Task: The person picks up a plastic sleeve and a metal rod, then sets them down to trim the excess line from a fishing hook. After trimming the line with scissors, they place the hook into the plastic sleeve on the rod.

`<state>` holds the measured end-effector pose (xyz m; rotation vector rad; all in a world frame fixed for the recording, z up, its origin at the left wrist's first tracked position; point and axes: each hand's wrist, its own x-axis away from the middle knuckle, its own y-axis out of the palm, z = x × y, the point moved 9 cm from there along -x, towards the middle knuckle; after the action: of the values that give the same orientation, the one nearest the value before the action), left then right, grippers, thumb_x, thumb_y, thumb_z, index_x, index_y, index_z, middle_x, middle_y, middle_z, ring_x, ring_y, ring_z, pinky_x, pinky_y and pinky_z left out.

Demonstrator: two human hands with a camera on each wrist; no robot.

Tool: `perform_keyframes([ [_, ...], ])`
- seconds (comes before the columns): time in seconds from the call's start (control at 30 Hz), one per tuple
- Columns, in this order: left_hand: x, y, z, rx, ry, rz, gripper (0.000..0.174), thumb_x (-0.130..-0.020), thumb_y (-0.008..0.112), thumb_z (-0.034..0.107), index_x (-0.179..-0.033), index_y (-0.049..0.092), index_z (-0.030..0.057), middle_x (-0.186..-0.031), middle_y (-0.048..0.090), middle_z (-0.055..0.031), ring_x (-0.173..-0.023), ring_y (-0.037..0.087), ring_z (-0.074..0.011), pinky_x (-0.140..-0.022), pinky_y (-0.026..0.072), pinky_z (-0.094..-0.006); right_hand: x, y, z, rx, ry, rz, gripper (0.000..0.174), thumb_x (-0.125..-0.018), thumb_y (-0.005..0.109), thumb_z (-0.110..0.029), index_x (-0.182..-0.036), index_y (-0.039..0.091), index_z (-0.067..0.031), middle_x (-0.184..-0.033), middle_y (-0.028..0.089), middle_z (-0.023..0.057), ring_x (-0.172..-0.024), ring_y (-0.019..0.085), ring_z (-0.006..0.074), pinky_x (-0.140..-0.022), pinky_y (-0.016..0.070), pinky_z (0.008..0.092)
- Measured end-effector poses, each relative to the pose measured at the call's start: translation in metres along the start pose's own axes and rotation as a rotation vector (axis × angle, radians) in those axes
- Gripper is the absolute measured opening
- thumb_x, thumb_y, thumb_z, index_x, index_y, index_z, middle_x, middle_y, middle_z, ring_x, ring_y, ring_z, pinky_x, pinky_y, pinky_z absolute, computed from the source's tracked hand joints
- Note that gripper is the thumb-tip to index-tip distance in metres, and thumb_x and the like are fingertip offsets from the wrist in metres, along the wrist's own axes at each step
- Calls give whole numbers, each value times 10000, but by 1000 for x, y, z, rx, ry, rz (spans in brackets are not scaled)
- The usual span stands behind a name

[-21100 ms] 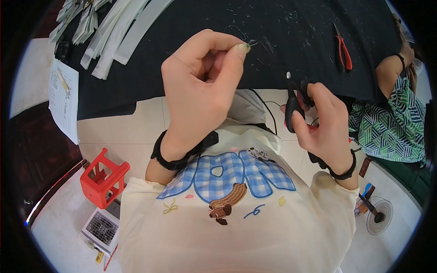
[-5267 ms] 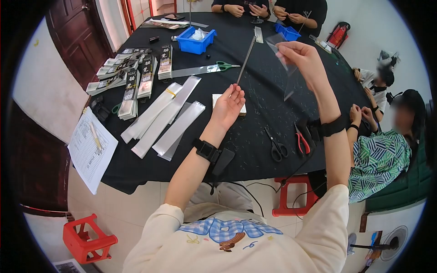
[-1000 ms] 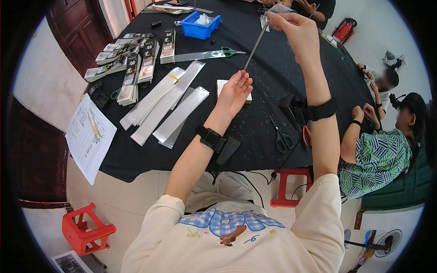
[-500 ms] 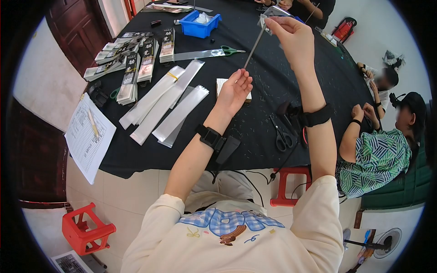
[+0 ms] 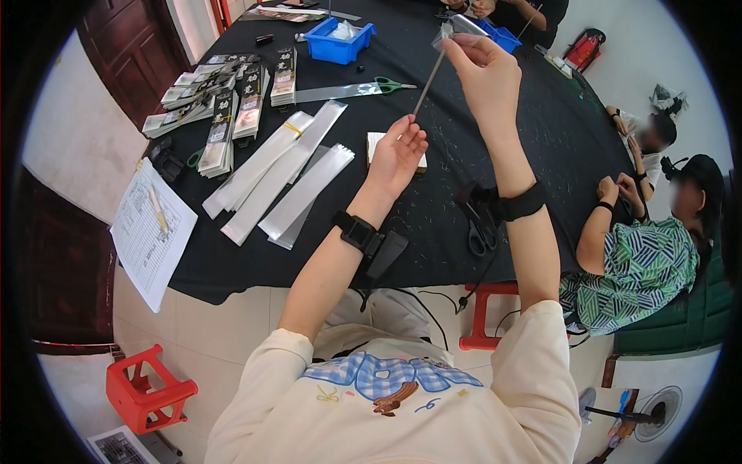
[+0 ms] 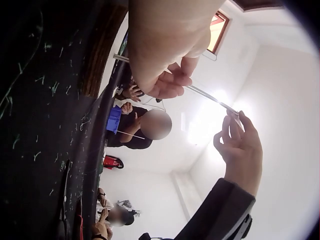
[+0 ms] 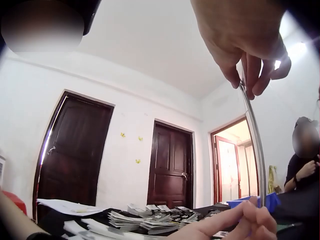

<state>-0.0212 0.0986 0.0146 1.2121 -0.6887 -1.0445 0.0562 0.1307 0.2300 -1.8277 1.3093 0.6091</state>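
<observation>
In the head view my left hand (image 5: 396, 162) grips a thin metal rod (image 5: 430, 82) partway along its length. The rod rises at a slant away from me, over a pale block (image 5: 375, 144) on the table. My right hand (image 5: 488, 81) is at the rod's upper end, thumb and fingertips pinching a clear plastic strip (image 5: 443, 35) there. In the left wrist view the rod (image 6: 212, 98) runs from the left fingers up to the right fingertips (image 6: 235, 115). From the right wrist, the right hand (image 7: 245, 40) pinches above the rod (image 7: 256, 140).
Clear plastic sleeves (image 5: 282, 185) and printed packets (image 5: 222, 127) lie on the left of the black-covered table. Black scissors (image 5: 481, 240) lie partly hidden under the right wrist camera. Green-handled scissors (image 5: 393, 86) and a blue bin (image 5: 340, 42) are farther back. People sit around.
Since the earliest frame, the scissors have been laid down. The plastic strip, earlier held apart, is now at the rod's top. In the last second my right hand has shifted left and slightly nearer.
</observation>
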Motion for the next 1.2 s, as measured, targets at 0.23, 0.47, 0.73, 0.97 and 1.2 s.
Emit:
perform_keyframes([
  [0.23,2,0,6,-81,77,6,111,-854,563,139,-920,555,50,-781,560,-32,-784,555,-155,-747,456,-270,7,-1,-4,41,-17,60,249,-756,642,-175,-875,647,44,-768,664,149,-715,661,195,-652,502,260],
  [0.47,2,-3,6,-128,83,32,110,-849,573,141,-922,570,59,-825,579,-40,-847,565,-162,-774,450,-269,10,2,0,25,4,57,249,-758,638,-163,-876,638,56,-769,661,161,-711,660,202,-644,499,262],
  [0.73,1,-6,4,-146,79,44,103,-851,574,145,-926,571,74,-842,582,-27,-868,568,-163,-772,450,-268,17,11,11,28,50,21,264,-759,645,-190,-883,640,42,-769,663,156,-711,653,178,-639,485,253],
  [0.97,1,-6,-2,-128,52,15,117,-857,570,157,-944,565,79,-855,578,-19,-880,558,-150,-762,451,-263,39,25,28,-29,102,-12,217,-766,633,-119,-869,626,72,-762,652,183,-699,657,207,-634,495,275],
  [1.2,2,2,-7,-141,43,2,189,-902,490,204,-1052,510,90,-977,541,-24,-964,505,-140,-881,395,-278,68,43,56,-111,240,-123,235,-768,637,-136,-909,632,52,-794,662,166,-732,652,176,-643,490,252],
])
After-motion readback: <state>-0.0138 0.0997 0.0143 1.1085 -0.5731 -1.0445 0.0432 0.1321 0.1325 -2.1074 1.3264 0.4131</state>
